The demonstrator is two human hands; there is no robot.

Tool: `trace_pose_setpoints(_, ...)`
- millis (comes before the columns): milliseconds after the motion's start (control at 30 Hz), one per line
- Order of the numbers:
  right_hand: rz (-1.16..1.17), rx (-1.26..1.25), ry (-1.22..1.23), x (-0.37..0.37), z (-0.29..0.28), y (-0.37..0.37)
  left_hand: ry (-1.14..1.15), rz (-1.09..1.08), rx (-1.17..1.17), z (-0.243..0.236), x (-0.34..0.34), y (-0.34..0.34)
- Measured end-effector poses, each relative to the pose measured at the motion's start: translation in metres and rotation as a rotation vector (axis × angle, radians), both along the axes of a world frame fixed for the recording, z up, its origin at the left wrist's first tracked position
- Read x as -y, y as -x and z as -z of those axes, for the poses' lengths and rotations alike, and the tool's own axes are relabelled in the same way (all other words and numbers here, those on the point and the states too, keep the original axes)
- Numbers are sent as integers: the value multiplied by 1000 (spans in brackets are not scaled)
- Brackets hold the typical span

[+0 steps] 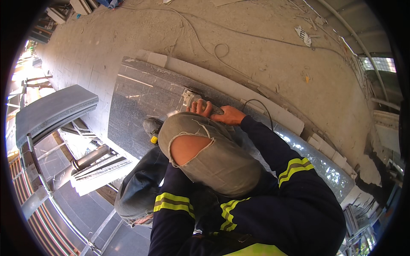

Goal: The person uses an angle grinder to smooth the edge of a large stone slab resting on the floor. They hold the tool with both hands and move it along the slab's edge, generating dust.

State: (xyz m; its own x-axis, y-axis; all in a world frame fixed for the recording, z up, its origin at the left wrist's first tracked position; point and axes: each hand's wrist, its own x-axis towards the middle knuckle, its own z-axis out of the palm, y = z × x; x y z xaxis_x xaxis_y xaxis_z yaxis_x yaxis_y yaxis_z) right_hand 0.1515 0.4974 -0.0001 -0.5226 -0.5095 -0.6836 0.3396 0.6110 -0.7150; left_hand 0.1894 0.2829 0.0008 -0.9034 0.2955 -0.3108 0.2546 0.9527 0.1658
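Observation:
An angle grinder (pixel 188 97) rests its head at the edge of a dark grey stone slab (pixel 132 98). My right hand (pixel 230 116) is closed around the rear of its body. Beside it, the fingers of my left hand (pixel 200 107) wrap over the grinder nearer its head; the rest of that hand is hidden behind my bent knee (pixel 190 149) in torn grey-brown trousers. From the tool's rear a black cord (pixel 265 106) loops to the right. The grinder's disc is mostly hidden.
Pale stone strips (pixel 239 89) lie along the slab's far side. Beyond is dusty ground with a cable (pixel 256 37) trailing across it. Stacked slabs (pixel 57 109) on a metal frame (pixel 40 179) stand at left. A shoe (pixel 151 126) sits on the slab near my knee.

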Motion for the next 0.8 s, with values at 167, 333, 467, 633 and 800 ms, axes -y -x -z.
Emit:
trace_pose_setpoints(167, 7, -49, -39, -6, 0, -4, -5, 20, -25, 4, -7, -3)
trace_pose_setpoints(333, 2, -118, -24, -7, -1, -6, -28, 41, -161, 7, -2, -11)
trace_pose_setpoints(467, 49, -131, -26, -15, 1, -13, -81, 40, -258, 6, -13, -14)
trace_pose_setpoints(633, 30, -139, -62, -15, 2, -14, -47, 29, -231, 3, -14, -18)
trace_pose_setpoints(800, 38, -93, -25, -21, -7, -15, -42, 48, -253, 12, -14, -23)
